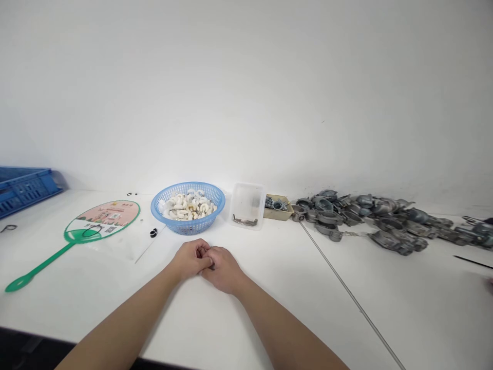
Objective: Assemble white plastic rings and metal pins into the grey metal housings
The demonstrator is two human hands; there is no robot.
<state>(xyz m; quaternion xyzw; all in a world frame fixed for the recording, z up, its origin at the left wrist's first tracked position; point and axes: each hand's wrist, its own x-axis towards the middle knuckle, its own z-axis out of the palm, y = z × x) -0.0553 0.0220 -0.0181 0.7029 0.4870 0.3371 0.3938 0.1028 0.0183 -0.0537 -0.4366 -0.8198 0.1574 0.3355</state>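
Note:
My left hand [188,260] and my right hand [225,271] meet over the white table, touching each other with fingers curled in. Whatever lies between them, if anything, is hidden by the fingers. Just beyond stands a round blue basket [192,229] filled with white curved plastic pieces [188,205]. To its right, a clear plastic box [246,198] leans with a few thin metal pins [245,221] in its lower part. Beside that box sits a yellowish tray [287,213] of small metal parts.
Grey metal castings [331,216] lie heaped along the right. A hand fan [119,208] with a green handle rests at left, near a black ring-shaped part [153,233]. A blue crate [31,187] stands far left. A seam [346,288] crosses the table; a wall rises behind.

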